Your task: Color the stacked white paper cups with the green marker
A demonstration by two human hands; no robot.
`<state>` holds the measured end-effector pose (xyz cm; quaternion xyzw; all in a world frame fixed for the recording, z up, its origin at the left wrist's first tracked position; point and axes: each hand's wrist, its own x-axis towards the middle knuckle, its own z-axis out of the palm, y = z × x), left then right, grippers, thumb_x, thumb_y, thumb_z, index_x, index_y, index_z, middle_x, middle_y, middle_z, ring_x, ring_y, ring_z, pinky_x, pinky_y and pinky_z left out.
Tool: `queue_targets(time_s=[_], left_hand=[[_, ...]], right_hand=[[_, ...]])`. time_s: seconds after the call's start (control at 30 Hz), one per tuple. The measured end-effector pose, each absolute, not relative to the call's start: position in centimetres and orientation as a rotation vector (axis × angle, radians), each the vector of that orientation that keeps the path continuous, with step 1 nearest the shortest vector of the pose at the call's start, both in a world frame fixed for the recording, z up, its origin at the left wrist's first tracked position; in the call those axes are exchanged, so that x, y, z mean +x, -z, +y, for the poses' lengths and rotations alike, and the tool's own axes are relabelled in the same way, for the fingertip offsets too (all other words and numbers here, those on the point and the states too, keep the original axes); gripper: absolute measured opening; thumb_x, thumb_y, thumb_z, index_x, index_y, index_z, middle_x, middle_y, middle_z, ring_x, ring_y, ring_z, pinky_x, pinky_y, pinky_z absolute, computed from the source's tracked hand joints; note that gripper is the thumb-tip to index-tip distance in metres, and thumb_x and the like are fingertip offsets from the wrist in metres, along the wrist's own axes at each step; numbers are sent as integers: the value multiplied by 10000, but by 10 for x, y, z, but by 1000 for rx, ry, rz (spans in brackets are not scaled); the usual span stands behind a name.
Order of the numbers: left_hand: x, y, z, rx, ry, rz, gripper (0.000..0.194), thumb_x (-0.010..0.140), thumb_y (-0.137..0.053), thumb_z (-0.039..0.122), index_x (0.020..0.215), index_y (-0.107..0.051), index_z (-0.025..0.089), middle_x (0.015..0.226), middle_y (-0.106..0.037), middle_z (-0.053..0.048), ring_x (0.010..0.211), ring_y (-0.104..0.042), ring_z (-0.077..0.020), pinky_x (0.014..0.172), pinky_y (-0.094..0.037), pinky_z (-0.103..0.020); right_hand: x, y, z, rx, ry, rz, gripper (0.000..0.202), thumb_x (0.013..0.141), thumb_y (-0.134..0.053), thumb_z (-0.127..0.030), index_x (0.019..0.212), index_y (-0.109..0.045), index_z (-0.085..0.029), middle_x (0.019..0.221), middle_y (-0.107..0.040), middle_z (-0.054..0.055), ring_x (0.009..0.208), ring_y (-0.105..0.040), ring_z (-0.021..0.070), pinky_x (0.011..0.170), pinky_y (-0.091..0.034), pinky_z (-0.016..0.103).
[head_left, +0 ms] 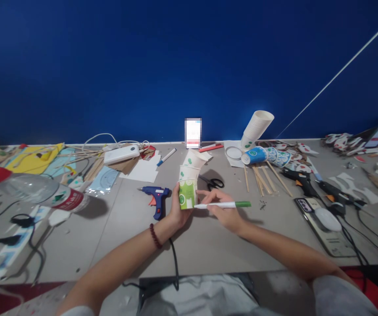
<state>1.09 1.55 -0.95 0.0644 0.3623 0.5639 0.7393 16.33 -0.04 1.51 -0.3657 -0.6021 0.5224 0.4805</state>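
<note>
Left hand (176, 213) clamped round the curved paper-cup chain (189, 172), held over the table (123, 245) just right of the glue gun (158, 202). Right hand (224, 215) pinches the green marker (224, 205), tip at the green end cup (186, 189). Looks like colouring; next stroke probably calls for a steady cup, light tip.

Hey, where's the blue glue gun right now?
In the head view, the blue glue gun lies on the table, just left of the left hand.

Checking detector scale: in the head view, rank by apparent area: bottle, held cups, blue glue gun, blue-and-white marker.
1. Bottle
2. Held cups
3. Blue glue gun
4. Blue-and-white marker
</note>
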Motion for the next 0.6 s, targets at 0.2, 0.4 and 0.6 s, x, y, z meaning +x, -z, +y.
queue_targets(time_s=[0.2,0.4,0.6], left_hand=[[12,9,16,138,-1256,790,434,763,-667,577,822,-661,147,641,-665,-14,508,-594,-137,502,-474,-252],[11,6,15,206,-1202,791,459,810,-590,600,813,-656,146,632,-653,-25,494,-582,-154,426,-428,-265],[11,5,14,194,-1191,803,466,804,-593,606,825,-658,145,642,-655,-27,497,-578,-151,439,-430,-263]], right_hand=[[165,-13,-1,-892,-1283,-1471,71,771,-653,-202,723,-607,-226,801,-732,62,1176,-666,328,927,-536,466],[163,-12,1,-871,-1260,-1433,63,865,-647,-295,862,-600,-253,817,-755,43,1137,-691,272,984,-517,462],[162,-15,1,-879,-1267,-1430,105,849,-677,-321,847,-599,-250,821,-758,45,1130,-692,279,978,-521,471]])
